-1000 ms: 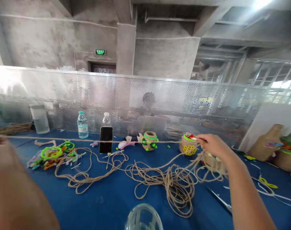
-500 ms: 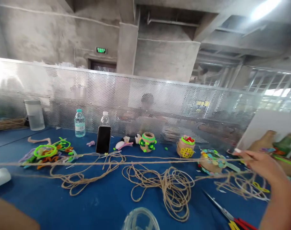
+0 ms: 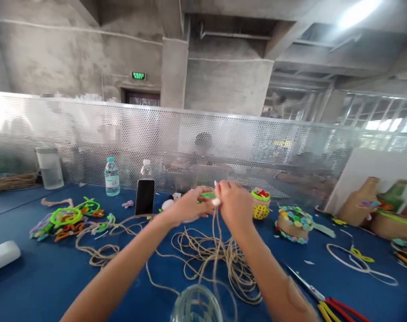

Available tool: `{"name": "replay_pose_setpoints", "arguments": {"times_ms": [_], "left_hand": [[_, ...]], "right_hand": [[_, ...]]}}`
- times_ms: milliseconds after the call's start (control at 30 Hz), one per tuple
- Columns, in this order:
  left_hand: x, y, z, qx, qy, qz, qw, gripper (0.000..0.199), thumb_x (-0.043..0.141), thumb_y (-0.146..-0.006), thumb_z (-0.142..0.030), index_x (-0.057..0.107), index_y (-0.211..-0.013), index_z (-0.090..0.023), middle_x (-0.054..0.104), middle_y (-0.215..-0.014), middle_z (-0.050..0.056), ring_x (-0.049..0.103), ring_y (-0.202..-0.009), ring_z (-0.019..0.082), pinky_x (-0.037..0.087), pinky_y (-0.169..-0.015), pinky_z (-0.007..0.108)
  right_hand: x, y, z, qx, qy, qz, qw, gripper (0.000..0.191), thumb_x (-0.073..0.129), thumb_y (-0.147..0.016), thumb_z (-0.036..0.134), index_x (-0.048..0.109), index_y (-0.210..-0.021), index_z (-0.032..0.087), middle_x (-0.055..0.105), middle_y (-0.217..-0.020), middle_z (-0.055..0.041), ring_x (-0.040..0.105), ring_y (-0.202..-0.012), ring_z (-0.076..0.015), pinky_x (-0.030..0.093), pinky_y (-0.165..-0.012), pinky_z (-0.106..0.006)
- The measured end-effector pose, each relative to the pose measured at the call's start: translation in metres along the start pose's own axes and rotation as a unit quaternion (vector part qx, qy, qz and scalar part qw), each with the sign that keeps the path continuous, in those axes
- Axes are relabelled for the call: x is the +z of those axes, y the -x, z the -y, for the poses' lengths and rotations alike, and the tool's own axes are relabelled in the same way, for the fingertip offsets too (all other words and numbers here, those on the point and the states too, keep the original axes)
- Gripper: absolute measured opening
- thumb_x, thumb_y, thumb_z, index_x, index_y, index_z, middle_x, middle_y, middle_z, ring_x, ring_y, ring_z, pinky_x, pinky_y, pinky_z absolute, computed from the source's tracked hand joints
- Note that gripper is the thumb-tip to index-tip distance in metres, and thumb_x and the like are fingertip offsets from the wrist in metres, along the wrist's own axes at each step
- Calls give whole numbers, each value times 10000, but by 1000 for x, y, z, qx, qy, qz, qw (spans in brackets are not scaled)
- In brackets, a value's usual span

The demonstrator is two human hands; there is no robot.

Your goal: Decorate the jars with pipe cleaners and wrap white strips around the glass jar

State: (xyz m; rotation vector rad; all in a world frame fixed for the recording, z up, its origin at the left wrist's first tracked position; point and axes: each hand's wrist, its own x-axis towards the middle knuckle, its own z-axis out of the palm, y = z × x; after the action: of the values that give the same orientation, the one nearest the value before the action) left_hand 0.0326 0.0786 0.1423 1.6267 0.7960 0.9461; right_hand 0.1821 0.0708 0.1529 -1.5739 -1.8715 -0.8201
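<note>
My left hand [image 3: 191, 205] and my right hand [image 3: 232, 199] meet in the middle, above a loose heap of twine [image 3: 220, 255]. Strands of twine hang straight down from between them. The fingers of both hands are closed on the twine, with a small white piece [image 3: 216, 201] at the fingertips. Below the hands, at the bottom edge, stands a clear glass jar [image 3: 196, 304]. More twine trails off to the left.
Scissors [image 3: 310, 288] with red and yellow handles lie right of my right arm. Decorated pots [image 3: 294, 226], a phone [image 3: 144, 197], bottles [image 3: 112, 178] and coloured pipe cleaners [image 3: 67, 219] stand or lie around. A perforated metal screen [image 3: 149, 134] runs behind.
My right hand has come in from the far right and my left hand has entered from the left; they now meet at the centre. The stretched twine now hangs down between them.
</note>
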Motion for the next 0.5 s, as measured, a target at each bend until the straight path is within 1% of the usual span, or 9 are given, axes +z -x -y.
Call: {"name": "replay_pose_setpoints", "arguments": {"times_ms": [33, 100, 133, 167, 233, 333, 400, 433, 500], "left_hand": [[6, -5, 5, -11, 2, 7, 1000, 249, 639, -883, -222, 593, -1101, -111, 657, -814, 46, 642, -690, 129, 537, -643, 252], [12, -12, 14, -26, 4, 18, 999, 80, 668, -840, -164, 652, -874, -92, 620, -629, 11, 552, -495, 70, 449, -495, 169], [13, -14, 17, -30, 7, 22, 999, 81, 669, -825, -144, 654, -765, -92, 602, -580, 1, 488, -429, 47, 389, -434, 149], [12, -16, 20, -34, 13, 22, 999, 131, 663, -814, -125, 643, -687, -96, 583, -544, -10, 427, -390, 32, 330, -392, 140], [10, -18, 25, -44, 38, 6, 998, 201, 615, -820, -115, 609, -619, -112, 531, -499, -33, 370, -378, 26, 270, -367, 129], [5, -22, 26, -73, 106, -33, 991, 230, 499, -851, -157, 535, -625, -137, 492, -517, -29, 436, -431, 53, 332, -401, 135], [-6, -23, 22, -91, 155, -44, 983, 189, 454, -837, -151, 503, -654, -142, 498, -554, -11, 434, -421, 59, 334, -393, 153], [-15, -22, 19, -95, 177, -48, 978, 166, 446, -821, -138, 492, -662, -143, 473, -542, -16, 394, -388, 54, 299, -369, 157], [-40, -16, 8, -83, 213, -68, 971, 155, 440, -791, -106, 459, -645, -156, 350, -479, -60, 261, -327, 37, 195, -326, 161]], "right_hand": [[6, 0, 3, -5, -4, 20, 1000, 358, 328, -976, 213, 657, -856, 140, 677, -799, -160, 638, -726, -247, 302, -563, -302], [16, 1, 1, 1, -6, 59, 998, 315, 349, -967, 176, 651, -895, 120, 677, -831, -178, 653, -774, -262, 328, -581, -305], [19, 0, -1, 4, -6, 72, 997, 300, 359, -963, 167, 648, -909, 113, 676, -843, -184, 657, -785, -266, 337, -586, -305], [22, 0, -4, 6, -7, 80, 997, 292, 363, -962, 161, 647, -916, 110, 675, -850, -186, 660, -791, -268, 344, -590, -305], [26, 0, -6, 8, -14, 89, 996, 290, 367, -963, 164, 648, -908, 115, 674, -851, -178, 663, -791, -265, 353, -595, -301], [28, 0, -4, 12, -34, 106, 994, 280, 379, -968, 191, 645, -915, 124, 671, -866, -158, 661, -792, -250, 353, -596, -287], [28, 0, -6, 10, -57, 121, 991, 255, 404, -966, 220, 643, -927, 142, 674, -885, -134, 655, -790, -227, 340, -588, -270], [28, 0, -8, 6, -71, 131, 989, 238, 420, -961, 230, 644, -929, 155, 677, -884, -117, 650, -784, -215, 330, -582, -262], [28, -1, -17, -7, -102, 156, 982, 225, 435, -952, 233, 647, -909, 172, 681, -842, -86, 637, -756, -195, 309, -569, -253]]}}
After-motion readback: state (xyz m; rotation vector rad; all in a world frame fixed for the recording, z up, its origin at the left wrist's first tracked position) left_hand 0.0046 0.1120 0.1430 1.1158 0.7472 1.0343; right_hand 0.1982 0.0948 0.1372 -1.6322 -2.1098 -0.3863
